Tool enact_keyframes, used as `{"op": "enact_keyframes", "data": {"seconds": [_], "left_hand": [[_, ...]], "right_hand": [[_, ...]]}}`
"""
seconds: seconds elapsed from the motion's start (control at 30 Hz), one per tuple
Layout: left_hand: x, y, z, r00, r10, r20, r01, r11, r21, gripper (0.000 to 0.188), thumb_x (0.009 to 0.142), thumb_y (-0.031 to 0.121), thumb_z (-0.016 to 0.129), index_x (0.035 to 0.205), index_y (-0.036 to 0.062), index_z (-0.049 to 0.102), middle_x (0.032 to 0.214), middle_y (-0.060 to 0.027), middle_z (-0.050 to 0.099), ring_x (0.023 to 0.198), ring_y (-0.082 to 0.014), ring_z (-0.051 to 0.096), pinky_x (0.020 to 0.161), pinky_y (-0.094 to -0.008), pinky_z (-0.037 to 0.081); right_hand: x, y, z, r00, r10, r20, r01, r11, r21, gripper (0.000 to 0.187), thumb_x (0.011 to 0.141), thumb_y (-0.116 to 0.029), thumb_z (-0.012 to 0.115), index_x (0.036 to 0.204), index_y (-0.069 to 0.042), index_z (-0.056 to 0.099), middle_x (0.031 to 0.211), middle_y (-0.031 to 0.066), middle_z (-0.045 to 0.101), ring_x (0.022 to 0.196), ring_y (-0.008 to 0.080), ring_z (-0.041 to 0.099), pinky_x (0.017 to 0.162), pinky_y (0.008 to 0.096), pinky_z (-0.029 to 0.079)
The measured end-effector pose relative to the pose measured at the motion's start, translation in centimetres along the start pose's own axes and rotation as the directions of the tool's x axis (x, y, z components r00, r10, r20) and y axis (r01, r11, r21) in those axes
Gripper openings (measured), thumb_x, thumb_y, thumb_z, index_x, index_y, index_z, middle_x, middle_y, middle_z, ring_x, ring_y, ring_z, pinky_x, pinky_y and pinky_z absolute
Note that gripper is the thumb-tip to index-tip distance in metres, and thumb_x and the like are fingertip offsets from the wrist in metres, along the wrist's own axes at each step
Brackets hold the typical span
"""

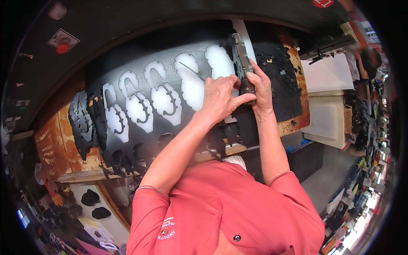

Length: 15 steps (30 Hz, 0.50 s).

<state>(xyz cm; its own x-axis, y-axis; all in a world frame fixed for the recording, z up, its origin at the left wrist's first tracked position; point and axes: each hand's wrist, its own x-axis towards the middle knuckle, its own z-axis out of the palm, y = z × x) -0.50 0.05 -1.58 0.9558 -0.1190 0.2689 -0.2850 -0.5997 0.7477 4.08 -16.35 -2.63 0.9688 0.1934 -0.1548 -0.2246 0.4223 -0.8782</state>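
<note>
Both of my hands are closed on a long dark metal cutting die [241,55], tipped up on its edge over the right part of a black sheet [168,53]. My left hand [222,95] grips its near left side, with the thumb stretched across the lower end. On the right side, my right hand [261,87] wraps its fingers round the die. Several shoe-shaped openings [193,87] run across the sheet, with a white surface showing through. A thin dark strip crosses one opening near my left hand.
Stacked black cut pieces [81,121] lie at the sheet's left end. Dark scraps [280,72] cover the board on the right, beside a white-topped stand [327,72]. Above the work hangs a dark machine beam [140,19]; a red push button [63,47] is at upper left.
</note>
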Motion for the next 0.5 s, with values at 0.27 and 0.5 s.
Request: {"op": "enact_keyframes", "data": {"seconds": [0.27,0.5], "left_hand": [[-0.4,-1.3,-0.8,0.996,0.067,0.051,-0.061,0.991,-0.122,0.030,0.095,0.035,0.078,0.101,0.0059,0.077,0.090,-0.0081,0.076,0.086,-0.0276,0.068,0.089,-0.0416,0.042],[-1.6,-0.5,-0.8,0.990,-0.106,-0.089,0.093,0.985,-0.142,0.017,0.100,0.009,0.066,0.111,-0.0004,0.076,0.104,-0.0177,0.078,0.098,-0.0374,0.070,0.102,-0.0464,0.049]], "right_hand": [[0.2,0.0,-0.1,0.999,-0.014,0.042,0.012,0.998,0.061,0.062,0.094,-0.013,0.078,0.149,0.004,0.058,0.117,0.0054,0.071,0.096,0.0076,0.066,0.086,0.0230,0.055],[0.1,-0.4,0.2,1.000,-0.004,0.025,0.003,0.998,0.070,0.060,0.095,-0.015,0.077,0.149,0.004,0.059,0.108,0.0027,0.074,0.088,0.0055,0.067,0.081,0.0207,0.055]]}}
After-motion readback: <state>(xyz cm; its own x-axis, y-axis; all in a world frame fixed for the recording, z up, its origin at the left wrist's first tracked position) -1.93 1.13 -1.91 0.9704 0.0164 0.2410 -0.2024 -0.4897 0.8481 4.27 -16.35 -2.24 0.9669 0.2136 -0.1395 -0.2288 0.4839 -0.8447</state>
